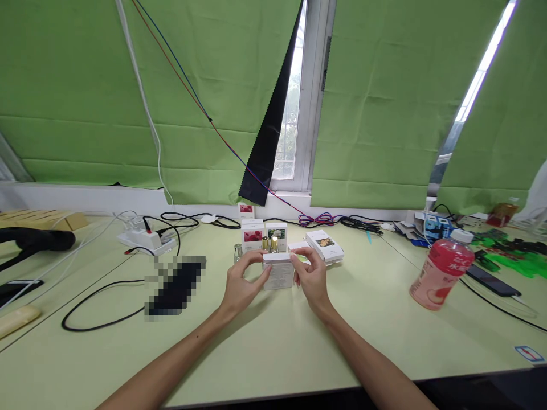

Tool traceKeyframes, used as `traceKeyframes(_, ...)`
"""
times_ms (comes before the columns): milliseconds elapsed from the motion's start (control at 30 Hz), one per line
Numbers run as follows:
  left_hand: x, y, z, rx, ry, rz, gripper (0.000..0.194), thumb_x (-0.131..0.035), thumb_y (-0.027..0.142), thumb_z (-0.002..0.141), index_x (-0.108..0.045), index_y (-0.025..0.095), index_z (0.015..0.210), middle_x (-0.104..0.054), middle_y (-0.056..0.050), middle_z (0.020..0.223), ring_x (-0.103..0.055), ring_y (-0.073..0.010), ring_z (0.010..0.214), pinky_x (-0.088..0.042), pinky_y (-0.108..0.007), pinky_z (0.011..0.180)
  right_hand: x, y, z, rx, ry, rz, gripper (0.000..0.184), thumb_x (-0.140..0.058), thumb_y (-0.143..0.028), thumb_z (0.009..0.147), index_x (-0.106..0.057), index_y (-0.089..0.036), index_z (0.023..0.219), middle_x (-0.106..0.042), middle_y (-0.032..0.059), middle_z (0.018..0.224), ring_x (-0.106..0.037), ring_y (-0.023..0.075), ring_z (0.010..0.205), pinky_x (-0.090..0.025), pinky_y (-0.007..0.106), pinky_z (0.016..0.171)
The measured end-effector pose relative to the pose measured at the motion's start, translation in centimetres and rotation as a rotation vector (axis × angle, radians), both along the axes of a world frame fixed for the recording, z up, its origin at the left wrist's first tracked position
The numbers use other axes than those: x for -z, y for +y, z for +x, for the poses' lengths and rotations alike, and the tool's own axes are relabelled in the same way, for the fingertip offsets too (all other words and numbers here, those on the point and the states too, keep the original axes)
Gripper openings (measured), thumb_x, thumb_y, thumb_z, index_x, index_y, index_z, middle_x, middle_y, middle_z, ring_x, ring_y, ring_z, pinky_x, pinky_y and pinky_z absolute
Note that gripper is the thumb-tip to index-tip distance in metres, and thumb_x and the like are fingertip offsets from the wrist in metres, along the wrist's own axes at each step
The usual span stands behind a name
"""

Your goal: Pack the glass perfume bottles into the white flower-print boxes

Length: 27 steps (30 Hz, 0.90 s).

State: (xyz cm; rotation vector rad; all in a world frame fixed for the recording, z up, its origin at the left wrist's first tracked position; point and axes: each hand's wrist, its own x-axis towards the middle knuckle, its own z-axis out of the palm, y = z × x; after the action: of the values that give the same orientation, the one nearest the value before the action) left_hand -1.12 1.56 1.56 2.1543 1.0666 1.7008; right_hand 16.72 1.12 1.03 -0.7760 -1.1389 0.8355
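A small white printed box [277, 275] stands between my hands over the table, its text side facing me. My left hand [245, 285] grips its left side with thumb and fingers. At its right upper corner, my right hand [311, 279] pinches the edge. Just behind it rise two small bottles with gold caps [274, 244], partly hidden by the box. A silver-capped bottle [238, 252] is left of them. Further back are a box with a red picture [253, 236] and a box with a white-flower picture [277, 232]. More white boxes [325, 246] lie to the right.
A pink drink bottle [442, 270] stands at right, near a phone [491, 279]. On the left are a power strip [147, 238], a pixelated dark object [176, 287] and a looped black cable [81, 328]. More cables [361, 223] run along the back wall.
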Motion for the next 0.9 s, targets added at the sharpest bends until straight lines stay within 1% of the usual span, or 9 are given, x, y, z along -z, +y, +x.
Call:
traceKeyframes(167, 0.14, 0.10, 0.15, 0.062, -0.082, -0.030, 0.027, -0.069, 0.027, 0.084, -0.056, 0.023, 0.108, -0.067, -0.004, 0.109, -0.066, -0.0195, 0.105, -0.057, -0.039, 0.094, 0.15, -0.05, 0.03, -0.014, -0.066, -0.005, 0.032, -0.066, -0.049, 0.084, -0.063, -0.021, 0.100, -0.067, 0.0026, 0.094, -0.047, 0.0055, 0.042, -0.041, 0.023, 0.039)
traceKeyframes(233, 0.17, 0.12, 0.13, 0.074, -0.076, -0.039, 0.031, -0.069, 0.027, 0.084, -0.055, 0.023, 0.112, -0.065, -0.004, 0.111, -0.065, -0.0192, 0.106, -0.057, -0.039, 0.094, 0.19, -0.06, 0.02, -0.019, -0.080, -0.004, 0.034, -0.066, -0.049, 0.085, -0.064, -0.021, 0.103, -0.067, 0.0026, 0.090, -0.048, 0.0065, 0.044, -0.042, 0.023, 0.040)
traceKeyframes(300, 0.17, 0.14, 0.07, 0.077, -0.053, -0.050, 0.030, -0.068, 0.029, 0.086, -0.057, 0.023, 0.113, -0.064, -0.005, 0.113, -0.064, -0.0189, 0.105, -0.057, -0.039, 0.095, 0.17, -0.09, 0.00, -0.025, -0.088, 0.003, 0.033, -0.065, -0.048, 0.086, -0.066, -0.020, 0.104, -0.067, 0.0032, 0.089, -0.048, 0.0069, 0.044, -0.043, 0.023, 0.040)
traceKeyframes(433, 0.10, 0.15, -0.08, 0.081, -0.022, -0.059, 0.022, -0.061, 0.032, 0.092, -0.062, 0.023, 0.112, -0.065, -0.006, 0.113, -0.063, -0.0187, 0.105, -0.057, -0.036, 0.092, 0.11, -0.12, -0.03, -0.032, -0.099, 0.043, 0.028, -0.064, -0.045, 0.087, -0.070, -0.021, 0.101, -0.065, 0.0058, 0.104, -0.051, 0.0067, 0.049, -0.045, 0.024, 0.041)
traceKeyframes(500, 0.04, 0.17, -0.13, 0.082, -0.015, -0.064, 0.020, -0.057, 0.033, 0.094, -0.065, 0.023, 0.109, -0.065, -0.006, 0.111, -0.063, -0.0192, 0.105, -0.057, -0.035, 0.090, 0.14, -0.07, -0.03, -0.038, -0.102, 0.057, 0.026, -0.063, -0.044, 0.088, -0.071, -0.022, 0.101, -0.062, 0.0062, 0.109, -0.052, 0.0066, 0.051, -0.045, 0.023, 0.041)
traceKeyframes(633, 0.02, 0.29, -0.17, 0.075, -0.021, -0.081, 0.020, -0.055, 0.034, 0.095, -0.069, 0.023, 0.106, -0.066, -0.007, 0.110, -0.063, -0.0200, 0.106, -0.056, -0.033, 0.089, 0.32, 0.11, -0.03, -0.045, -0.097, 0.062, 0.026, -0.063, -0.043, 0.089, -0.072, -0.023, 0.101, -0.061, 0.0063, 0.110, -0.052, 0.0062, 0.051, -0.045, 0.022, 0.041)
traceKeyframes(900, 0.22, 0.73, -0.26, 0.068, -0.038, -0.097, 0.020, -0.056, 0.035, 0.095, -0.070, 0.024, 0.104, -0.066, -0.006, 0.111, -0.063, -0.0205, 0.107, -0.055, -0.034, 0.090, 0.42, 0.27, -0.01, -0.047, -0.097, 0.072, 0.023, -0.062, -0.043, 0.089, -0.073, -0.024, 0.099, -0.060, 0.0067, 0.111, -0.052, 0.0071, 0.054, -0.045, 0.023, 0.042)
